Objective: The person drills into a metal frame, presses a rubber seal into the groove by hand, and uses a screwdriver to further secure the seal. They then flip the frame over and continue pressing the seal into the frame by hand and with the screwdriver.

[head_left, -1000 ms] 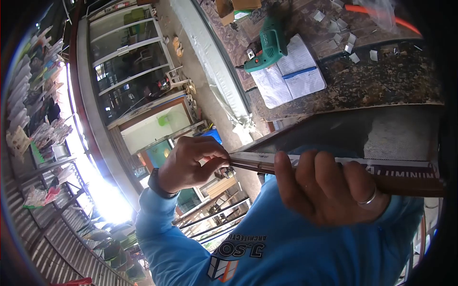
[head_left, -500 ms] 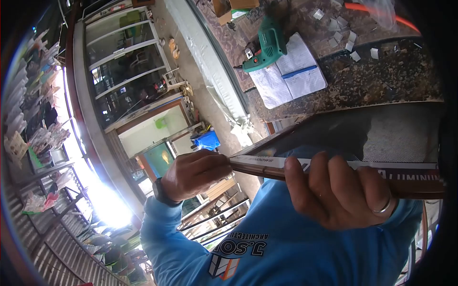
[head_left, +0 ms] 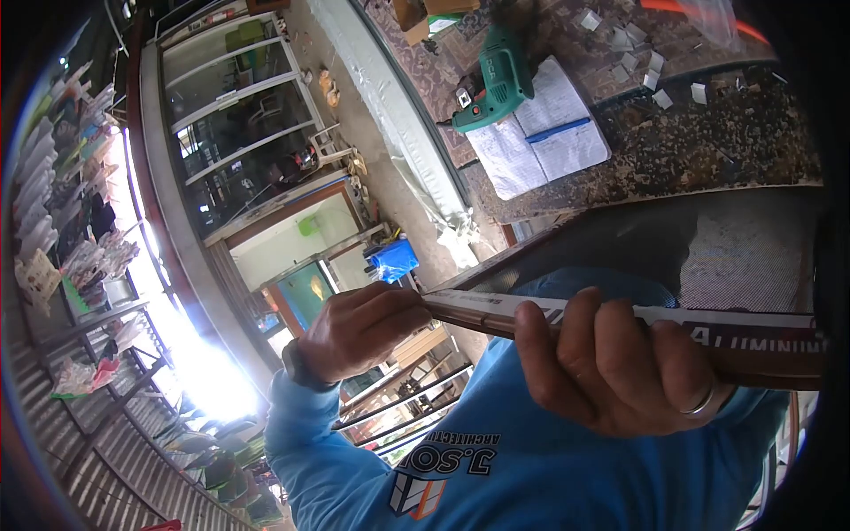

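Note:
A brown aluminium screen frame [head_left: 482,320] with dark mesh [head_left: 744,257] is held across my chest. White and maroon printed tape [head_left: 753,334] runs along its near bar, with the letters "ALUMINIU" showing. At the bar's left end, by the corner, my left hand [head_left: 365,329] is closed, its fingertips pressed together on the frame; a dark band circles the wrist. My right hand [head_left: 615,367], with a ring on one finger, wraps its fingers over the bar farther right. What lies beneath its fingers is hidden.
On the worktable [head_left: 655,164] beyond the frame lie a green power tool [head_left: 498,87], an open notebook [head_left: 536,142], a blue pen [head_left: 558,130] and several small pale pieces [head_left: 651,78]. Wrapped white lengths [head_left: 390,115] run along the table's left side. A blue object [head_left: 394,259] stands farther off.
The frame's near bar has tilted, its right part lower, and more of the printed tape shows. Both hands keep their hold. My right hand has shifted slightly left and down.

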`<action>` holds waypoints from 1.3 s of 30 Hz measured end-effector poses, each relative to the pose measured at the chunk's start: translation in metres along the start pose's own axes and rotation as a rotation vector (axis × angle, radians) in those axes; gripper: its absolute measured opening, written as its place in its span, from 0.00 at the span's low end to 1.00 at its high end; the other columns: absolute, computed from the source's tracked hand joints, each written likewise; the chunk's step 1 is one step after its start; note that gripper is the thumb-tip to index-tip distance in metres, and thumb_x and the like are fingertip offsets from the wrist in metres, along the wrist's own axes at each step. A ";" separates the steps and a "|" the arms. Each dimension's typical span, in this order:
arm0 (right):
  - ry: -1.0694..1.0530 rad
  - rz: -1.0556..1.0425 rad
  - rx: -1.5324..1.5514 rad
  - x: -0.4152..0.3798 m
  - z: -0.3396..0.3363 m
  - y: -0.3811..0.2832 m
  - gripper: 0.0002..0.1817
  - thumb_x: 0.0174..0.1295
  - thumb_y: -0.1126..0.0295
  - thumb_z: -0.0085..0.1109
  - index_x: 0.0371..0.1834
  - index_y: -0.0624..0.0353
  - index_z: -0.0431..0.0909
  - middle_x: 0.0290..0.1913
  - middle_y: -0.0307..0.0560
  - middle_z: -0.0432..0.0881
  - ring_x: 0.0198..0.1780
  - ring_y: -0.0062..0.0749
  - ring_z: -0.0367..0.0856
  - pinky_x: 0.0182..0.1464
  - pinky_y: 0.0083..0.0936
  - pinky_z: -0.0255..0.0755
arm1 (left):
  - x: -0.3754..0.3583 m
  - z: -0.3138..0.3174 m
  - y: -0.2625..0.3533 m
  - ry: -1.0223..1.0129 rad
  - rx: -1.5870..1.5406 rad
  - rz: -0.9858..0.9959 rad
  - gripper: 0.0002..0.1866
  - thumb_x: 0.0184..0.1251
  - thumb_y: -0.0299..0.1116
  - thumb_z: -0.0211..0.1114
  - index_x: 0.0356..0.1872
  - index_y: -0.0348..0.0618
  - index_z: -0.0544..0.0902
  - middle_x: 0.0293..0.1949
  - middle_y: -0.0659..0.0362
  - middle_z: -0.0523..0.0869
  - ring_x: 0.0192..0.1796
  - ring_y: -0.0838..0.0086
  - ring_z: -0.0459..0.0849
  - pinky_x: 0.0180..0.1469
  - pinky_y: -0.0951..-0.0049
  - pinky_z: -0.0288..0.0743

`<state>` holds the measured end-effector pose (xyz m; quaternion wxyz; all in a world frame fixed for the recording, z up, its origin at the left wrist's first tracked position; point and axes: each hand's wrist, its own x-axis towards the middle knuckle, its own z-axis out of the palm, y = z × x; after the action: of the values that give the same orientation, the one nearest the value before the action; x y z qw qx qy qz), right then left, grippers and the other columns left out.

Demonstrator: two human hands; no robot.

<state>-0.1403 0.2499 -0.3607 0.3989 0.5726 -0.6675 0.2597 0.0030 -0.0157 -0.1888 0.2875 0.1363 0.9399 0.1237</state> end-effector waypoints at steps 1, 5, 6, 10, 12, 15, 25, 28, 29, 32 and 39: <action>0.002 -0.002 -0.009 0.000 0.000 0.000 0.07 0.72 0.58 0.59 0.47 0.41 0.83 0.27 0.28 0.83 0.32 0.19 0.79 0.42 0.35 0.64 | 0.004 -0.004 0.005 -0.023 0.008 -0.027 0.15 0.61 0.22 0.75 0.49 0.37 0.90 0.44 0.53 0.91 0.43 0.64 0.93 0.41 0.67 0.93; 0.015 -0.013 -0.028 0.000 0.002 -0.001 0.07 0.72 0.58 0.60 0.47 0.42 0.82 0.27 0.28 0.83 0.31 0.19 0.79 0.41 0.35 0.64 | 0.016 -0.015 0.017 -0.088 -0.004 -0.148 0.14 0.60 0.22 0.76 0.48 0.40 0.90 0.44 0.55 0.91 0.40 0.65 0.92 0.39 0.68 0.92; 0.019 -0.020 -0.033 0.000 0.002 -0.002 0.07 0.72 0.58 0.60 0.47 0.42 0.82 0.27 0.28 0.83 0.31 0.19 0.79 0.41 0.36 0.64 | 0.018 -0.015 0.018 -0.096 -0.031 -0.176 0.12 0.61 0.22 0.76 0.47 0.40 0.89 0.42 0.56 0.91 0.39 0.65 0.92 0.38 0.67 0.91; 0.020 -0.036 -0.040 -0.001 0.002 -0.001 0.08 0.71 0.58 0.60 0.48 0.42 0.81 0.27 0.29 0.83 0.31 0.20 0.79 0.40 0.36 0.65 | 0.028 -0.024 0.022 -0.189 -0.148 -0.340 0.09 0.65 0.20 0.76 0.43 0.42 0.87 0.41 0.55 0.91 0.40 0.62 0.93 0.38 0.65 0.88; 0.014 -0.042 -0.034 -0.001 0.002 -0.001 0.08 0.71 0.58 0.60 0.49 0.43 0.81 0.27 0.29 0.83 0.31 0.20 0.79 0.40 0.36 0.65 | 0.033 -0.027 0.019 -0.239 -0.182 -0.367 0.09 0.66 0.20 0.76 0.43 0.42 0.87 0.41 0.55 0.92 0.40 0.60 0.94 0.39 0.64 0.88; -0.006 -0.055 -0.010 -0.002 -0.001 0.002 0.11 0.74 0.55 0.59 0.52 0.43 0.82 0.27 0.28 0.83 0.33 0.18 0.80 0.43 0.35 0.65 | 0.035 -0.028 0.014 -0.258 -0.191 -0.309 0.08 0.67 0.21 0.75 0.42 0.42 0.85 0.39 0.55 0.90 0.39 0.60 0.92 0.39 0.62 0.87; -0.055 -0.050 0.027 -0.002 -0.007 0.010 0.16 0.83 0.49 0.53 0.58 0.43 0.83 0.29 0.25 0.84 0.37 0.14 0.82 0.51 0.36 0.64 | 0.023 -0.019 0.014 -0.113 -0.185 -0.281 0.08 0.68 0.21 0.75 0.43 0.42 0.85 0.39 0.57 0.89 0.38 0.62 0.91 0.38 0.64 0.89; -0.006 -0.046 -0.036 -0.001 0.000 0.002 0.11 0.75 0.54 0.57 0.52 0.44 0.81 0.28 0.27 0.83 0.33 0.17 0.80 0.44 0.36 0.65 | 0.017 -0.012 0.015 -0.052 -0.123 -0.228 0.09 0.66 0.22 0.76 0.45 0.41 0.86 0.41 0.56 0.90 0.39 0.63 0.93 0.38 0.66 0.90; 0.005 -0.047 -0.054 -0.001 0.001 0.001 0.10 0.73 0.55 0.59 0.51 0.44 0.81 0.27 0.28 0.83 0.32 0.18 0.79 0.42 0.36 0.65 | 0.014 -0.009 0.015 -0.027 -0.091 -0.200 0.10 0.66 0.22 0.76 0.46 0.41 0.87 0.42 0.55 0.91 0.40 0.63 0.93 0.38 0.66 0.91; 0.019 -0.049 -0.071 0.000 0.003 0.001 0.10 0.72 0.56 0.60 0.50 0.44 0.80 0.27 0.28 0.83 0.31 0.19 0.79 0.40 0.36 0.66 | 0.006 -0.005 0.017 0.034 -0.006 -0.073 0.14 0.64 0.22 0.78 0.50 0.40 0.89 0.44 0.54 0.92 0.42 0.64 0.94 0.39 0.67 0.92; 0.004 -0.035 -0.032 0.000 0.000 0.000 0.09 0.74 0.56 0.59 0.50 0.44 0.81 0.28 0.29 0.84 0.32 0.19 0.80 0.41 0.35 0.66 | -0.006 0.010 0.022 0.146 -0.010 -0.134 0.13 0.61 0.18 0.78 0.47 0.36 0.90 0.45 0.53 0.90 0.42 0.62 0.93 0.39 0.68 0.91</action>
<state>-0.1406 0.2497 -0.3605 0.4140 0.5771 -0.6606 0.2432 0.0179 0.0049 -0.1871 0.2266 0.0622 0.9647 0.1185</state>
